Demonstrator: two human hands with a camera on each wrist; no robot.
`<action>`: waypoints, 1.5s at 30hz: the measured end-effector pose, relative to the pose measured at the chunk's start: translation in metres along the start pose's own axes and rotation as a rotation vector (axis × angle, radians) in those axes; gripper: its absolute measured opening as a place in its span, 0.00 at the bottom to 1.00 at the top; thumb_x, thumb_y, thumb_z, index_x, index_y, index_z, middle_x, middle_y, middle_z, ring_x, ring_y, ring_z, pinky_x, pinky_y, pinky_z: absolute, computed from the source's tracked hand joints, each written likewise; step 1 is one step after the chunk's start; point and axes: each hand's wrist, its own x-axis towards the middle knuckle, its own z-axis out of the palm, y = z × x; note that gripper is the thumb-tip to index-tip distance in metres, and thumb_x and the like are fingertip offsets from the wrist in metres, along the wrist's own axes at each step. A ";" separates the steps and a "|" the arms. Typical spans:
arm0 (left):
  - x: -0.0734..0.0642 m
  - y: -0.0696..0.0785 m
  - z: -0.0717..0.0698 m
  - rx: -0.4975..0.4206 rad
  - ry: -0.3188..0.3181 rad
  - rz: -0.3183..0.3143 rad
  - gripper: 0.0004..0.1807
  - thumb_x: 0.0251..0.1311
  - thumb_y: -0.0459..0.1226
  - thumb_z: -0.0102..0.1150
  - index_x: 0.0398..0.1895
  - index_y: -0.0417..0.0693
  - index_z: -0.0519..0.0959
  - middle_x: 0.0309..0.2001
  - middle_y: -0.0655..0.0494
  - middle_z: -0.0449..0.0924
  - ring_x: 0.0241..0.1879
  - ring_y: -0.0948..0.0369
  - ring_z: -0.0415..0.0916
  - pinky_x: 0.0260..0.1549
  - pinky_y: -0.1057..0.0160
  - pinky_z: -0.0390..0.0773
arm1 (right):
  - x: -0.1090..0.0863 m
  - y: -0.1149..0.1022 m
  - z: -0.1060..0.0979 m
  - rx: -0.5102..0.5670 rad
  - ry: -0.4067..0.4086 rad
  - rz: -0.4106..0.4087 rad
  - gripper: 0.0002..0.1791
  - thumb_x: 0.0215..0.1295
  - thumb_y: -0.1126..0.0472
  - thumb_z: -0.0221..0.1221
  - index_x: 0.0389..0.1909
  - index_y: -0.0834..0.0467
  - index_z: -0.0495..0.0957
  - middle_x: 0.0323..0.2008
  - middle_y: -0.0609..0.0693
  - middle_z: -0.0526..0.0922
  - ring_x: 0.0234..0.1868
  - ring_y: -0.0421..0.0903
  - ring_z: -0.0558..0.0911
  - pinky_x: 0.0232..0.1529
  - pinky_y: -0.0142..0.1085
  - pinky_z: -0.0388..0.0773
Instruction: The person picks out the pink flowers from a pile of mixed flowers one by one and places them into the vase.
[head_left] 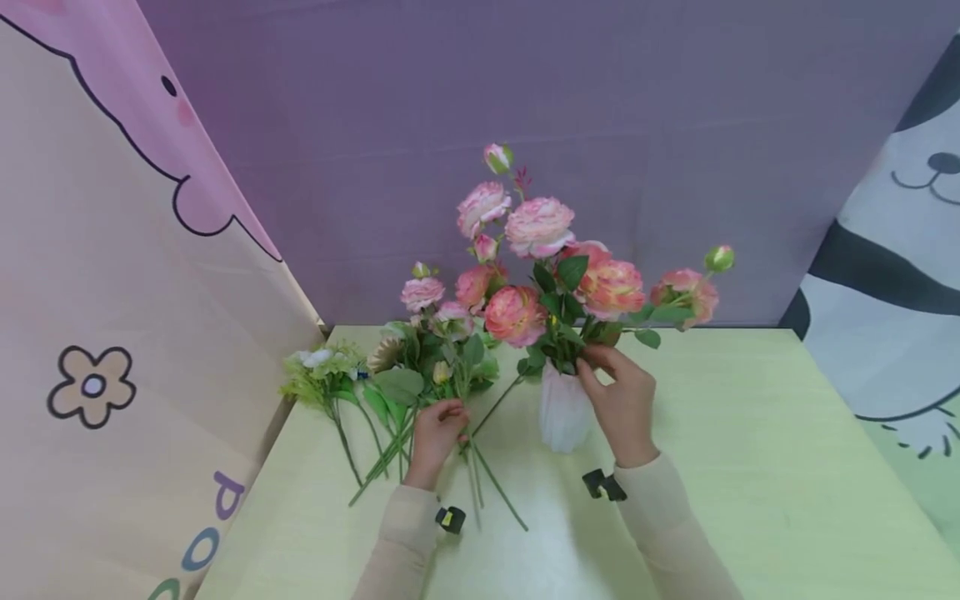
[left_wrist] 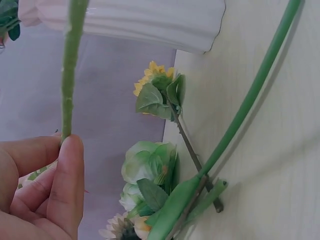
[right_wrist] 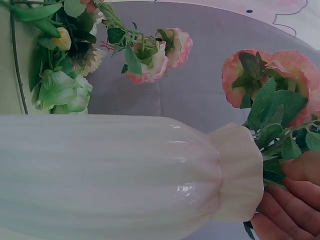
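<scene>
A white ruffled vase [head_left: 564, 408] stands upright on the table and holds pink and coral artificial flowers [head_left: 540, 227]. My right hand [head_left: 621, 400] is at its mouth, the fingers curled round the leafy stems; the right wrist view shows these fingers [right_wrist: 287, 210] right beside the rim. Left of the vase, my left hand [head_left: 438, 437] pinches a green flower stem [left_wrist: 70, 75] between thumb and fingertips. That stem belongs to a spray of light pink blooms [head_left: 422, 294], seen hanging over the other flowers in the right wrist view. Leaves partly hide the vase opening.
Loose flowers lie on the table [head_left: 750, 467] at the left, among them a white-and-green bunch [head_left: 318, 367], a green rose [left_wrist: 145, 162] and a yellow sunflower [left_wrist: 155, 82]. Several stems cross near my left hand. A purple cloth backdrop [head_left: 337, 167] rises behind the table.
</scene>
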 end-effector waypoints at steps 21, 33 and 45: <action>-0.051 0.010 0.011 -0.085 0.052 0.115 0.15 0.54 0.28 0.63 0.45 0.27 0.77 0.38 0.41 0.80 0.31 0.68 0.77 0.30 0.67 0.83 | -0.038 -0.021 -0.018 0.244 0.021 0.070 0.10 0.49 0.84 0.60 0.34 0.76 0.79 0.33 0.68 0.83 0.36 0.32 0.81 0.39 0.21 0.78; -0.073 0.016 0.019 -0.131 -0.007 0.339 0.08 0.53 0.25 0.63 0.36 0.30 0.80 0.34 0.39 0.81 0.30 0.68 0.79 0.28 0.64 0.84 | -0.073 -0.010 0.010 0.365 -0.389 0.174 0.09 0.52 0.77 0.63 0.36 0.68 0.81 0.34 0.59 0.85 0.35 0.39 0.82 0.38 0.32 0.82; -0.088 0.043 0.030 0.005 -0.041 0.576 0.08 0.51 0.21 0.61 0.36 0.30 0.81 0.34 0.40 0.82 0.31 0.67 0.79 0.25 0.64 0.83 | -0.081 -0.003 0.020 0.548 -0.602 0.234 0.11 0.61 0.66 0.62 0.43 0.65 0.80 0.40 0.60 0.83 0.40 0.41 0.82 0.40 0.35 0.82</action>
